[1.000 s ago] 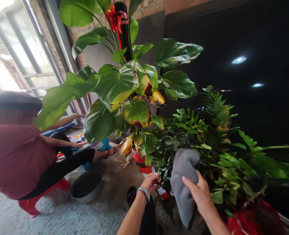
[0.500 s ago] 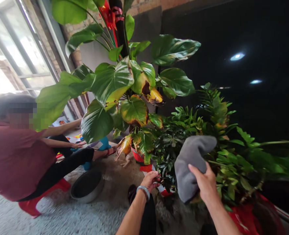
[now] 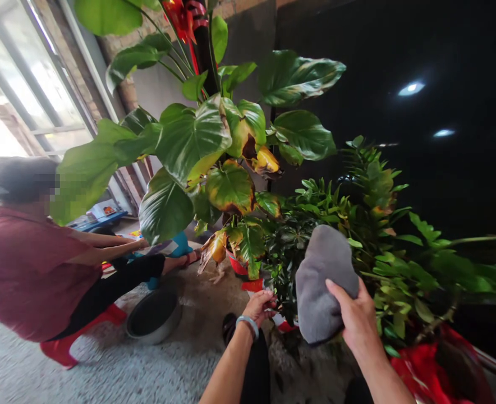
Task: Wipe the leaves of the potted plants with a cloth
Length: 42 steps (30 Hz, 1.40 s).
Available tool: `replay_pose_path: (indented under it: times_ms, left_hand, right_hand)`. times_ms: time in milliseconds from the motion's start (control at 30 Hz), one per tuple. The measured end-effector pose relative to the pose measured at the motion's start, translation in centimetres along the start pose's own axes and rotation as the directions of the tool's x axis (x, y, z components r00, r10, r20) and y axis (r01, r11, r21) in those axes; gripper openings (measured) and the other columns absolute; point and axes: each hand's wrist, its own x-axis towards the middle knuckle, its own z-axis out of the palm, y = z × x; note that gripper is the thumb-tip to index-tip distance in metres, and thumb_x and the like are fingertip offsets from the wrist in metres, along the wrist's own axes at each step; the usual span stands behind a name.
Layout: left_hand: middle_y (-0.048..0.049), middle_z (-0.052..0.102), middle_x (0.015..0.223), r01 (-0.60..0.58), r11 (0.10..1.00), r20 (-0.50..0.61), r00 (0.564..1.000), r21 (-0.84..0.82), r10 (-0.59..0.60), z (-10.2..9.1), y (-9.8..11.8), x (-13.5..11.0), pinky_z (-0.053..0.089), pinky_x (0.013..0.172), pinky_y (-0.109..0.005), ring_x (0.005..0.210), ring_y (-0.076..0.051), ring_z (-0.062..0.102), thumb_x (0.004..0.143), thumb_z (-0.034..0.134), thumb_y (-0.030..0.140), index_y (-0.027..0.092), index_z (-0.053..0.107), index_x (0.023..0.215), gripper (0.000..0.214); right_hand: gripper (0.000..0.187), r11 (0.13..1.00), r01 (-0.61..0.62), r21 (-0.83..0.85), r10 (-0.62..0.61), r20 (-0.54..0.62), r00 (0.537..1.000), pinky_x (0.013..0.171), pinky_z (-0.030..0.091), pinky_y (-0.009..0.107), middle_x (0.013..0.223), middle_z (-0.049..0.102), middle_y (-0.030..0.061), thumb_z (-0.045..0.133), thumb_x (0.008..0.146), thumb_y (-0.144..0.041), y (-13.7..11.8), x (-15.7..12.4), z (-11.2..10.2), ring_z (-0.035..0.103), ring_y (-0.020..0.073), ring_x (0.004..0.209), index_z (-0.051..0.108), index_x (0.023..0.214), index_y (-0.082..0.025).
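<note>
My right hand (image 3: 356, 315) grips a grey cloth (image 3: 321, 280), thumb on top, in front of the leafy plants. The cloth hangs bunched over the lower foliage. My left hand (image 3: 260, 306), with a pale bangle on its wrist, is at the left edge of a small dark-leaved shrub (image 3: 285, 238). Its fingers are curled together; what they pinch, if anything, is too small to make out. Above stands a tall plant with broad leaves (image 3: 193, 134), some yellow and browned at the edges. Its red pot (image 3: 237, 265) shows partly behind drooping leaves.
To the left a person in a dull red shirt (image 3: 29, 269) sits on a red plastic stool (image 3: 60, 349). A round basin (image 3: 157, 331) rests on the concrete floor (image 3: 117, 370). More green plants (image 3: 399, 275) and red wrapping (image 3: 420, 370) are at the right, before a dark glossy panel (image 3: 399, 45).
The grey cloth's upper flap, bent rightward before, now stands folded upright in my right hand. My left hand stays nearly in place. The seated person's head and arms have shifted slightly.
</note>
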Motion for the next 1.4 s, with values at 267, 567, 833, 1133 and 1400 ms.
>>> replay_pose_path:
  times_ms: [267, 567, 833, 1133, 1400]
  left_hand:
    - [0.0029, 0.057, 0.06, 0.001, 1.0, -0.011, 1.0, -0.009, -0.001, 0.2, -0.1, 0.2, 0.037, 0.061, -0.026, 0.059, -0.011, 0.051, 0.046, 0.084, 0.032, 0.016, 0.057, 0.06, 0.035]
    - [0.0019, 0.059, 0.065, 0.011, 1.0, 0.001, 1.0, 0.02, -0.011, -0.1, 0.0, 0.2, 0.038, 0.063, -0.027, 0.062, -0.012, 0.052, 0.048, 0.083, 0.032, 0.016, 0.057, 0.063, 0.034]
    - [0.006, 0.049, 0.053, -0.016, 1.0, -0.015, 1.0, 0.015, 0.016, -0.6, -1.1, 1.4, 0.036, 0.064, -0.027, 0.058, -0.011, 0.046, 0.047, 0.081, 0.031, 0.018, 0.053, 0.059, 0.033]
    - [0.0035, 0.056, 0.06, -0.004, 0.999, 0.014, 1.0, 0.043, 0.003, -0.4, -0.5, 0.6, 0.038, 0.065, -0.028, 0.063, -0.013, 0.05, 0.044, 0.081, 0.037, 0.018, 0.055, 0.063, 0.037]
    - [0.0054, 0.051, 0.055, -0.009, 0.999, -0.018, 1.0, 0.042, 0.009, -0.5, -0.2, 0.4, 0.037, 0.063, -0.027, 0.059, -0.012, 0.048, 0.042, 0.081, 0.036, 0.019, 0.052, 0.059, 0.037]
  right_hand:
    - [0.035, 0.892, -0.45, -0.052, 0.449, 0.221, 0.866, 0.064, 0.054, 0.04, 0.064, 0.074, 0.0044, 0.069, 0.047, -0.044, 4.3, -4.9, -0.5, 0.068, 0.0295, 0.066, 0.068, 0.071, -0.02]
    - [0.07, 0.997, -0.06, -0.039, 0.063, 0.063, 0.996, 0.082, 0.051, 0.037, 0.103, 0.074, 0.0081, 0.07, 0.053, -0.045, 0.2, -1.6, 1.4, 0.067, 0.0288, 0.094, 0.061, 0.117, -0.018]
    - [0.05, 0.948, -0.204, -0.245, 0.288, 0.383, 0.878, 0.08, 0.053, 0.038, 0.091, 0.076, 0.0072, 0.066, 0.052, -0.032, 4.9, -6.9, 0.0, 0.069, 0.0307, 0.09, 0.069, 0.1, -0.019]
    - [0.06, 0.983, 0.022, -0.183, 0.027, 0.261, 0.965, 0.088, 0.05, 0.041, 0.099, 0.075, 0.0097, 0.066, 0.051, -0.04, 1.1, -2.8, 2.1, 0.067, 0.031, 0.094, 0.066, 0.108, -0.018]
    - [0.047, 0.945, -0.1, -0.312, 0.218, 0.373, 0.902, 0.085, 0.051, 0.043, 0.09, 0.077, 0.0069, 0.062, 0.047, -0.032, 5.7, -6.5, -0.6, 0.068, 0.034, 0.092, 0.071, 0.093, -0.024]
